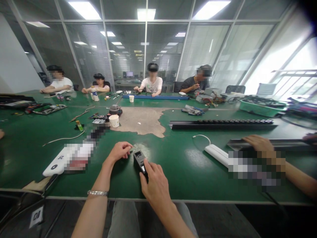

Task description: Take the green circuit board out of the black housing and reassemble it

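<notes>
A small black-and-grey device (139, 158) lies on the green table in front of me, with a dark slot at its far end. My right hand (155, 180) has its fingers wrapped over the near end, hiding part of it. To the left of the device, my left hand (120, 150) rests above the table with its fingers curled, the fingertips close to the device's far end but apart from it. What those fingers hold, if anything, is too small to make out. A silver bracelet (97, 193) circles the left wrist.
A white power strip (55, 163) lies left, another (216, 155) right. A paper cup (114, 121) stands beyond my left hand. Black rails (223, 125) lie at the right. Another person's hand (259, 143) reaches in there. Several people sit across the table (178, 142).
</notes>
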`<state>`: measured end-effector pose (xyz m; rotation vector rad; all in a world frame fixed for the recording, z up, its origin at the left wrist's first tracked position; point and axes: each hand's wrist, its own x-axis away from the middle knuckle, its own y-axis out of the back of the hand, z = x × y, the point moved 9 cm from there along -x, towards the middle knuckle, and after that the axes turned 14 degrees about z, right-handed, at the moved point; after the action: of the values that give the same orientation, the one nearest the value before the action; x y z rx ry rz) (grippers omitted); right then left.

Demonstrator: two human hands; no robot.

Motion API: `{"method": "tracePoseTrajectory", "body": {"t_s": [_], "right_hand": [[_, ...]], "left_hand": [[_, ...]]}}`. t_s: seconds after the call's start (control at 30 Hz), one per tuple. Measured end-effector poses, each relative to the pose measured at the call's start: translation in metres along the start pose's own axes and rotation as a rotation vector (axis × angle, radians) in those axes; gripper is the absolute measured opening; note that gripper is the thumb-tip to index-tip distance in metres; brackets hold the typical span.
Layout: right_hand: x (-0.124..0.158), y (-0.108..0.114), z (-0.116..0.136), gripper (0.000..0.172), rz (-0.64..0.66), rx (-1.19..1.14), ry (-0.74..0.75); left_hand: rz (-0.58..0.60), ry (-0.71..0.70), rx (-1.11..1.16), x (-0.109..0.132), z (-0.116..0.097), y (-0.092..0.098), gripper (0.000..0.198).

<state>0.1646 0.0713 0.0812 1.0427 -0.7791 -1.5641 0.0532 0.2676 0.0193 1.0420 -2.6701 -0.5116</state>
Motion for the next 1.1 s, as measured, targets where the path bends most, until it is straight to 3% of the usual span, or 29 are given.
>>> {"method": "tracePoseTrajectory", "body": {"t_s": [0.07,0.17,0.33,0.53,0.6,0.67,0.73,0.9,1.0,1.1], "right_hand": [[-0.002,0.000,-0.002,0.045,-0.018,0.017,-0.021],[-0.009,0.001,-0.012,0.044,-0.049,0.039,-0.066],[-0.018,0.002,-0.028,0.044,-0.051,0.059,-0.133],[-0.017,0.000,-0.031,0.044,-0.044,0.052,-0.131],[-0.017,0.001,-0.032,0.043,-0.046,0.042,-0.126],[-0.018,0.002,-0.032,0.043,-0.050,0.031,-0.122],[-0.018,0.003,-0.031,0.042,-0.059,0.017,-0.114],[-0.017,0.016,-0.020,0.041,-0.122,-0.035,-0.089],[-0.016,0.035,-0.016,0.043,-0.181,-0.079,-0.059],[-0.010,0.055,-0.029,0.044,-0.260,-0.123,-0.038]], "left_hand": [[0.006,-0.028,0.006,-0.002,-0.001,-0.001,0.033],[0.110,-0.041,0.066,-0.006,-0.004,-0.014,0.036],[0.265,-0.079,0.023,0.004,-0.020,-0.036,0.063],[0.196,-0.141,-0.267,0.034,-0.035,-0.067,0.121],[0.104,-0.122,-0.413,0.037,-0.037,-0.078,0.132],[0.006,-0.132,-0.530,0.037,-0.042,-0.087,0.132],[-0.098,-0.140,-0.599,0.037,-0.046,-0.090,0.119],[-0.186,-0.148,-0.656,0.038,-0.052,-0.094,0.099],[-0.200,-0.155,-0.665,0.040,-0.058,-0.095,0.104],[-0.212,-0.150,-0.645,0.043,-0.062,-0.097,0.121]]}}
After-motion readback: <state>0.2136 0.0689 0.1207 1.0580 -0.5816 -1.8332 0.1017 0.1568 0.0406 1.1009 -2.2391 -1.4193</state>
